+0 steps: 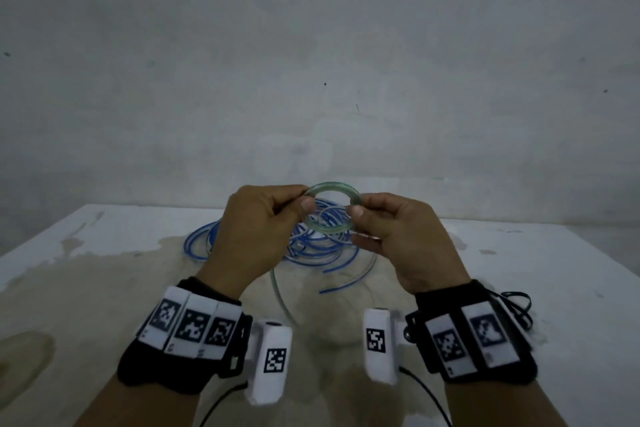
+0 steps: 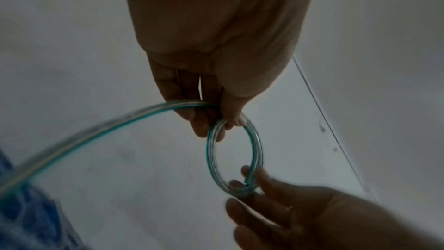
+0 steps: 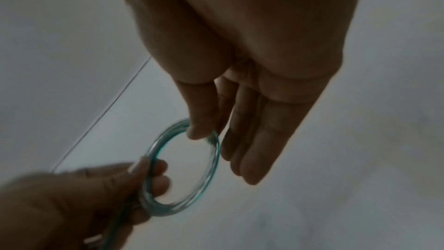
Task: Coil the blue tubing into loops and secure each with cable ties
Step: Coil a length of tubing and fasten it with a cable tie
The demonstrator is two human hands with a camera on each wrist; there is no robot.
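A small coil of clear, green-tinted tubing (image 1: 332, 188) is held up over the table between both hands. My left hand (image 1: 306, 197) pinches its left side with thumb and fingers. My right hand (image 1: 357, 204) pinches the right side between thumb and forefinger. In the left wrist view the coil (image 2: 210, 159) hangs from my left hand (image 2: 216, 123), and its free tail (image 2: 84, 134) sweeps off to the left. The right wrist view shows my right hand (image 3: 209, 136) on the coil (image 3: 213, 168), its other fingers straight. A loose tangle of blue tubing (image 1: 311, 250) lies on the table under the hands.
The white table (image 1: 104, 270) is stained beige across its middle. A bare grey wall (image 1: 311, 80) stands behind its far edge. The clear tail (image 1: 280, 291) trails toward me between my wrists. A black cable (image 1: 519, 305) loops beside my right wrist.
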